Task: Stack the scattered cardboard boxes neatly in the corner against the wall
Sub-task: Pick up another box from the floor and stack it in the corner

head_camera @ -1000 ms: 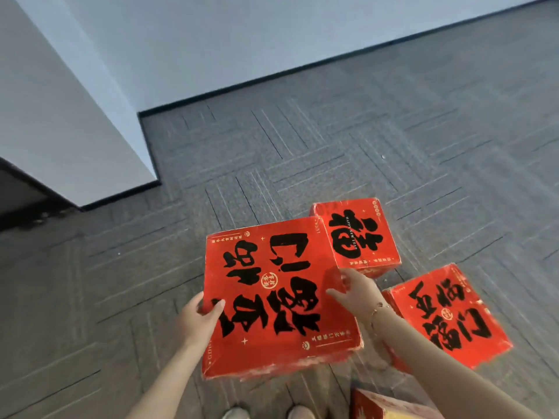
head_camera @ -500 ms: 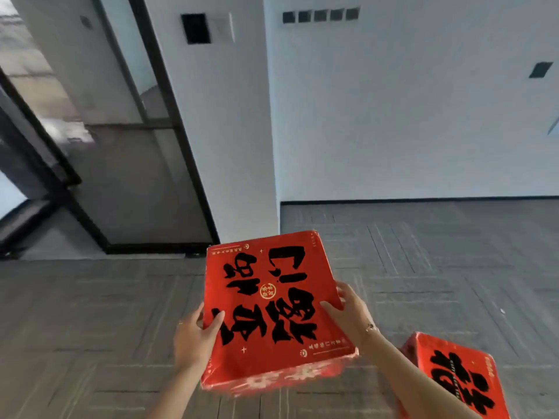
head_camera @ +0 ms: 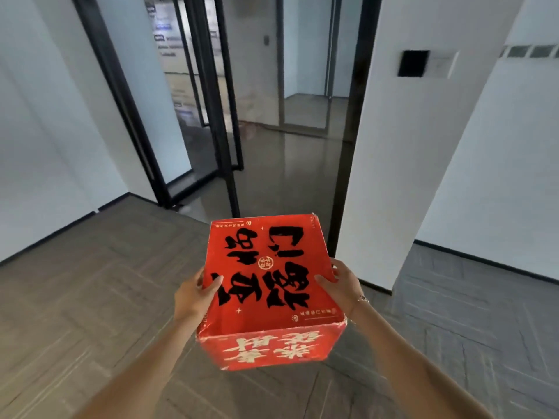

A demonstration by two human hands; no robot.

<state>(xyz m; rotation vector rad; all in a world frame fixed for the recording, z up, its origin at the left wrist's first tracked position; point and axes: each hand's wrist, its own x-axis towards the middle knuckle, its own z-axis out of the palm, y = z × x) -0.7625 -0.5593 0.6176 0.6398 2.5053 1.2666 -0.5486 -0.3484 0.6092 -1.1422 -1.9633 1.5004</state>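
A square red cardboard box printed with large black characters [head_camera: 269, 273] was held in the air in front of the person, above the grey patterned carpet floor [head_camera: 75, 313] and touching nothing but the two hands. The left hand [head_camera: 193, 294] gripped the box's left side, its thumb lying over the top face near the edge and its fingers hidden down the side. The right hand [head_camera: 343, 287] gripped the opposite side in the same way, thumb on the top face and fingers wrapped round the side wall; a thin bracelet [head_camera: 363, 298] showed at that wrist. The hands were thus apart, with the box clamped between them. The box was tilted slightly, its near wall with pale printed characters facing the camera and its far edge pointing towards a black-framed glass partition [head_camera: 272, 101]. Just to the right of the box stood a white square pillar [head_camera: 402, 146] bearing a small black wall panel [head_camera: 413, 63], and beyond it a white wall [head_camera: 514, 182] ran along the carpet. Another white wall [head_camera: 45, 131] stood well off to the left.
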